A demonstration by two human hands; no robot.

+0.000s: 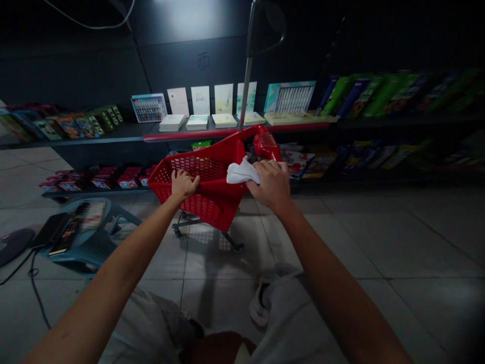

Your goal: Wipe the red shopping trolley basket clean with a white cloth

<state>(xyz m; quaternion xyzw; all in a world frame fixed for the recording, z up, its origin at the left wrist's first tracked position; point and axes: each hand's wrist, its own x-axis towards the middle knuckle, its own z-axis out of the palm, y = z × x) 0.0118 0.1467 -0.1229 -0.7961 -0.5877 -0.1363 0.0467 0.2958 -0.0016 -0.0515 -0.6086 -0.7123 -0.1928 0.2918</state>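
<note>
A small red plastic shopping cart (pixel 212 189) with perforated sides stands sideways in front of me, on wheeled legs. My left hand (pixel 184 184) is closed over the near rim of its basket, towards the left end. In my right hand (pixel 273 183), the fingers are closed on a crumpled white cloth (pixel 241 172), which sticks out to the left, over the cart's near upper edge. Just behind the right knuckles is the red handle end (pixel 267 144); whether the hand also touches it is hidden. A metal pole (pixel 246 86) rises behind the cart.
Behind the cart run dark shelves (pixel 129 132) with upright books (pixel 223 100), green and purple packs (pixel 382 95) and several boxes. A blue-grey stool (pixel 109 210) at left bears a phone-like black item and a booklet. Cables (pixel 36 288) trail onto the tiled floor.
</note>
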